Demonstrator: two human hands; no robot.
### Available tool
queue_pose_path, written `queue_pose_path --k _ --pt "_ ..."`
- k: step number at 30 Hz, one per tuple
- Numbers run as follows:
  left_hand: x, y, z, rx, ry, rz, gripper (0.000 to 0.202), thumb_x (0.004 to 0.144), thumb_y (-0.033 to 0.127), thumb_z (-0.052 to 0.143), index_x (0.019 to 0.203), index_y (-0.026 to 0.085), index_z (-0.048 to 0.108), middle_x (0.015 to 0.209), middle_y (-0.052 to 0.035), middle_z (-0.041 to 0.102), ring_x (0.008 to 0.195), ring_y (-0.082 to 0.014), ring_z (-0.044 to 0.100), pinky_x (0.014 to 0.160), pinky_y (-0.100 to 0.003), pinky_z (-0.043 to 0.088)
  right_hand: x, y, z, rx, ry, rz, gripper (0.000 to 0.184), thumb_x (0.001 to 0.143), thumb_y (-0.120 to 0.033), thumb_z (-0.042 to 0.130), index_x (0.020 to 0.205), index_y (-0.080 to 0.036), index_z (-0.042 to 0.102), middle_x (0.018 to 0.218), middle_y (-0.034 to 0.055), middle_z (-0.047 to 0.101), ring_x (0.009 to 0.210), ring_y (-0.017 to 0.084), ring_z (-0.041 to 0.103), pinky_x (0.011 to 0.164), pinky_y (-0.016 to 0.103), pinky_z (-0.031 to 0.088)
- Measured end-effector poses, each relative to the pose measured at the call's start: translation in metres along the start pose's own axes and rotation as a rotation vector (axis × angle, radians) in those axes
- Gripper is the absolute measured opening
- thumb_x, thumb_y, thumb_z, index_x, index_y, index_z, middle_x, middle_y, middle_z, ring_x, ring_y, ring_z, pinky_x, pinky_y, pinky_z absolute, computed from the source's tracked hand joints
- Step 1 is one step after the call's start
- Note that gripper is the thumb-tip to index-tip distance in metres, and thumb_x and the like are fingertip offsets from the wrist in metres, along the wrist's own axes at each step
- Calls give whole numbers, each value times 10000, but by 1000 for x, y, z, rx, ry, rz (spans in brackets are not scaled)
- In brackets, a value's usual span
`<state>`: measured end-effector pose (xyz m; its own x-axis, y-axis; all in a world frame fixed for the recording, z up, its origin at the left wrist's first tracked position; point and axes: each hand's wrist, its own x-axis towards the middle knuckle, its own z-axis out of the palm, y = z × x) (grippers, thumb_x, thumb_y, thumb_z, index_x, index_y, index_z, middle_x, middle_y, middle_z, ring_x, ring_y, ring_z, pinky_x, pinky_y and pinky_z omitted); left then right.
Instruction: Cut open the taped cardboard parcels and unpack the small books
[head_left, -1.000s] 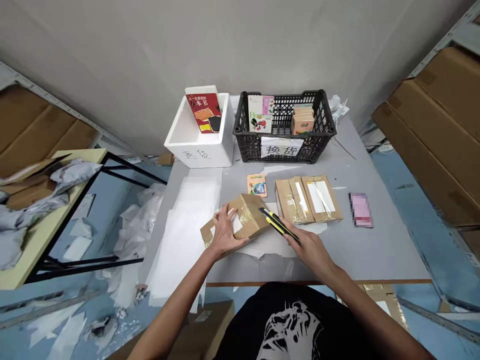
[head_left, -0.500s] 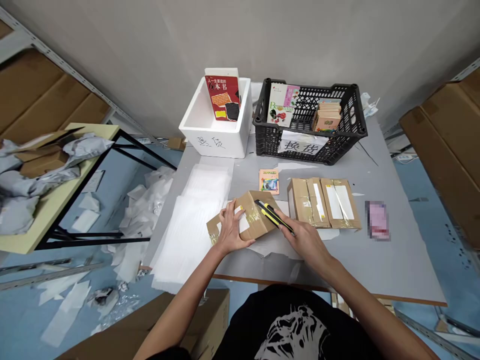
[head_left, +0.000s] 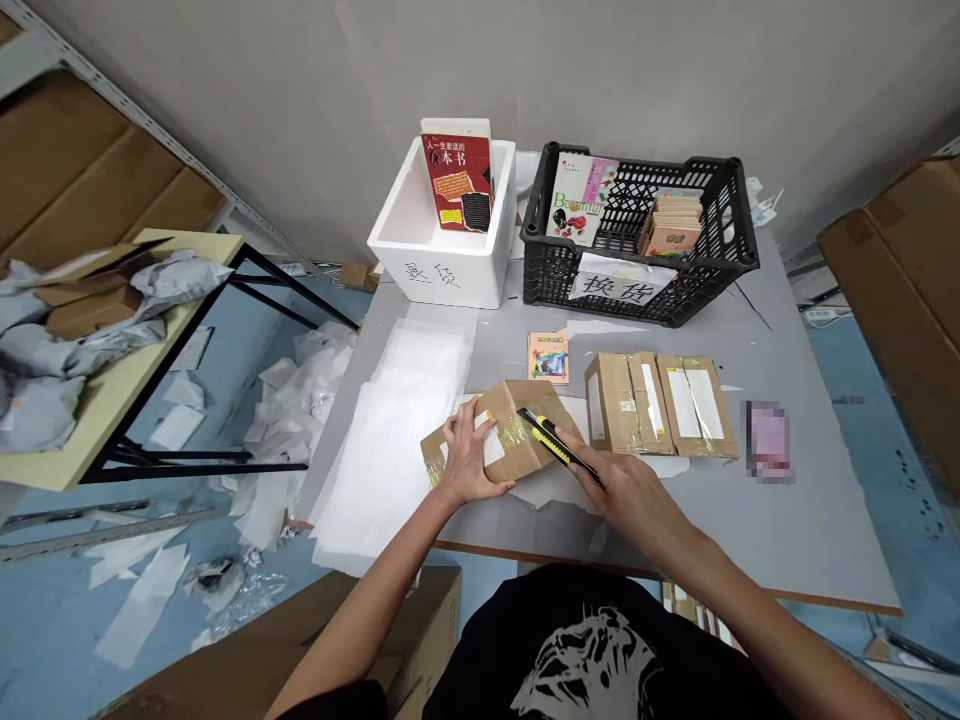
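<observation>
My left hand (head_left: 472,462) grips a taped cardboard box (head_left: 501,455) from its left side, fingers over the top and thumb along the near edge. The box sits at an angle near the table's front edge, with a white label partly under my fingers. In my right hand (head_left: 630,495) is a yellow and black box cutter (head_left: 559,443). Its blade end lies at the shiny tape on the box's top; I cannot tell how deep it goes. Just behind the box lies a small book (head_left: 548,358). Two more taped cardboard boxes (head_left: 628,405) stand to the right.
White foam sheets (head_left: 382,440) cover the table's left part. At the back stand a white foam bin (head_left: 454,275) and a black plastic crate (head_left: 637,300), both holding books. A blurred pink item (head_left: 769,440) lies at right. A side table (head_left: 191,300) holds grey packaging.
The view has shifted slightly, so most things appear a little further right. The box cutter has moved slightly at the tape. Both hands keep their holds.
</observation>
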<state>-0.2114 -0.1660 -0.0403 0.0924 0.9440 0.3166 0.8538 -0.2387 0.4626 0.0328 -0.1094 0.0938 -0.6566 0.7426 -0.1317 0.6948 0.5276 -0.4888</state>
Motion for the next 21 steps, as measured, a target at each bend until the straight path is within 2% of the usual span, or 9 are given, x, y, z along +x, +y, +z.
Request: queue_pose_path --k 5,14,21 --pt "0 0 0 -12 18 29 957 551 669 623 1319 236 251 1502 -229 117 1352 -426 199 969 -544 207 -17 -1 4 -33 27 -33 444 971 -293 337 1403 -221 409 721 42 685 583 163 622 508 246 434" --pt "3 5 3 -2 -29 30 937 543 662 634 1298 227 289 1489 -238 144 1335 -440 213 966 -540 191 -35 7 15 -94 60 -22 470 970 -279 320 1436 -227 349 719 45 687 574 169 625 507 252 436" --pt "1 5 2 15 -55 4 944 537 659 626 1300 235 266 1487 -238 151 1344 -441 210 977 -540 185 -52 -1 14 -93 15 14 489 960 -281 350 1447 -229 330 692 42 673 543 172 603 494 254 421"
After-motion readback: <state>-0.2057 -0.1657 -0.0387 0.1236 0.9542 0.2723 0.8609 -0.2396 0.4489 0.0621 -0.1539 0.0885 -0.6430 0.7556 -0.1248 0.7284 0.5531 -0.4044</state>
